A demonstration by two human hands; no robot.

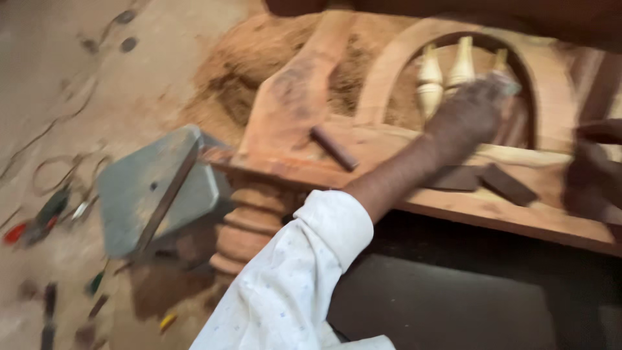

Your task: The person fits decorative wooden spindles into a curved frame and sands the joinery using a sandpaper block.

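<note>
My left hand (476,107) reaches out on a white-sleeved arm to a carved wooden frame (291,110) with an arched opening (395,58). The hand presses a small greyish piece, possibly sandpaper (508,83), against the pale turned spindles (431,78) inside the arch. My right hand (593,175) is a dark blur at the right edge, on or just above the frame's lower rail. Whether it holds anything is unclear.
A short dark wooden stick (334,148) and two flat dark pieces (508,185) lie on the frame. A grey metal block (155,188) sits beside the frame's turned leg (243,227). Sawdust (246,58) is heaped behind. Hand tools (45,214) and wire lie on the floor at left.
</note>
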